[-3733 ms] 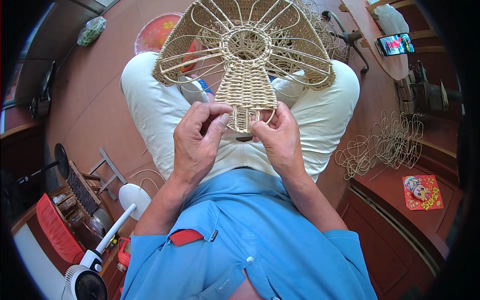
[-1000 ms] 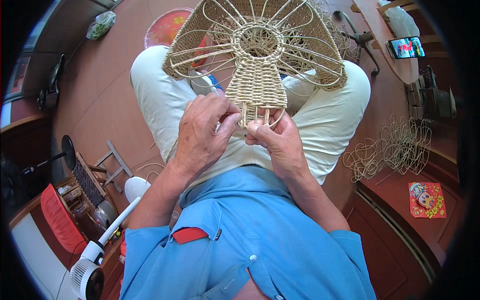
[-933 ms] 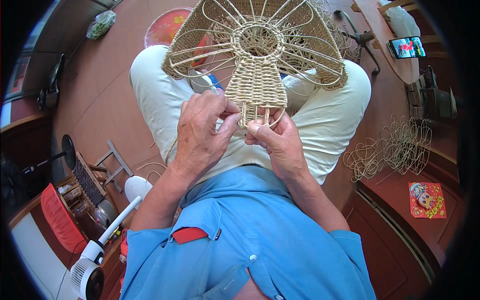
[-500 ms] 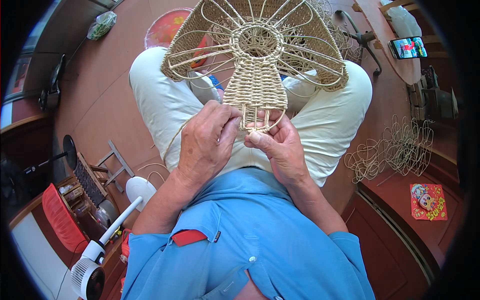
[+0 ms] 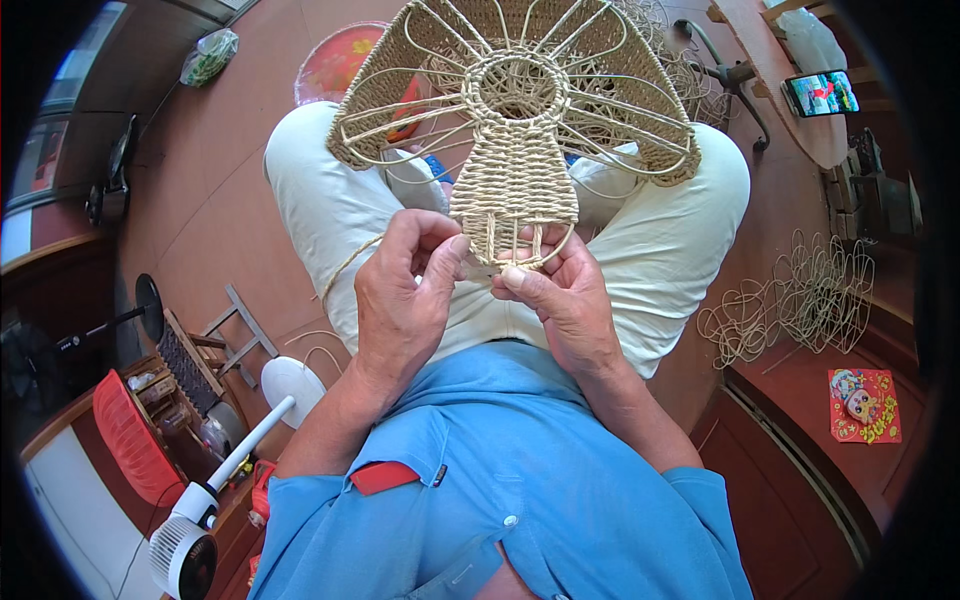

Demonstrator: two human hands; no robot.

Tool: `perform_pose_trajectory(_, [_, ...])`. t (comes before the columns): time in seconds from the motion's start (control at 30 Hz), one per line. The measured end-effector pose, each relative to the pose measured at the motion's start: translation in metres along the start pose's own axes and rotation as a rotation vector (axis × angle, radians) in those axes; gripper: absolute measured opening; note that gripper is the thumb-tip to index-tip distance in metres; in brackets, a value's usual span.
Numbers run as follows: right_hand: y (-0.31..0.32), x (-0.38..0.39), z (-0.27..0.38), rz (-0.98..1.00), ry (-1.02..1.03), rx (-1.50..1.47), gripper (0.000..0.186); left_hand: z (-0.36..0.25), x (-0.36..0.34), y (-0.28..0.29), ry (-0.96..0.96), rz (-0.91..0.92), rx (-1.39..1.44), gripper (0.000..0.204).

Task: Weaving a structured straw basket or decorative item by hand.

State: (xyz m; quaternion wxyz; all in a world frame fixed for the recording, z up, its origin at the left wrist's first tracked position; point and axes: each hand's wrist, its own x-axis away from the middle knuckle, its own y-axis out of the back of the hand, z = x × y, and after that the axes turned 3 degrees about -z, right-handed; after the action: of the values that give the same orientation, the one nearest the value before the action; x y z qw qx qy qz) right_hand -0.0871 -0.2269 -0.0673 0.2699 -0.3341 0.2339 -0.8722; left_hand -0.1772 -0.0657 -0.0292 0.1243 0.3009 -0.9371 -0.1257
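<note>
A tan woven cord piece (image 5: pixel 515 170) stands before me, with a braided ring (image 5: pixel 515 88) and looped spokes fanning to a wide curved woven wall (image 5: pixel 385 55). Its narrow end, with open slots, points toward me. My right hand (image 5: pixel 565 300) grips that end, thumb on the near rim and fingers behind, some showing through the slots. At the weave's left edge, my left hand (image 5: pixel 405 295) has thumb and index fingertips brought close; what they pinch is hidden. A loose cord (image 5: pixel 350 268) runs behind this hand across my left thigh.
Tangled cord (image 5: pixel 650 60) lies beyond the weave; another coil (image 5: pixel 825 295) is at the right. A phone (image 5: pixel 822 94) rests on the right-hand table. White fan (image 5: pixel 185 550), red basket (image 5: pixel 130 440) and wooden stool (image 5: pixel 235 330) stand left. A red basin (image 5: pixel 335 65) sits beyond my left knee.
My left hand has drawn slightly down from the weave, its thumb and index finger now less covered by each other. The right hand keeps its grip. The whole view has shifted slightly.
</note>
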Motion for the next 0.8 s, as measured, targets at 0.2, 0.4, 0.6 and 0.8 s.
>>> perform_pose_trajectory(0.2, [0.003,-0.001,-0.005,-0.007,0.017,0.030,0.050,0.012,0.011,0.002,0.254,0.079,0.372,0.025])
perform_pose_trajectory(0.4, [0.002,-0.002,-0.003,-0.017,0.009,0.009,0.048,0.017,0.012,-0.003,0.408,0.129,0.527,0.025])
perform_pose_trajectory(0.6, [-0.004,0.000,0.000,-0.013,0.001,-0.015,0.047,0.028,0.013,-0.013,0.418,0.079,0.734,0.018])
perform_pose_trajectory(0.8, [-0.006,0.000,0.003,-0.004,0.008,-0.054,0.045,0.011,0.010,-0.017,0.557,0.088,1.027,0.022])
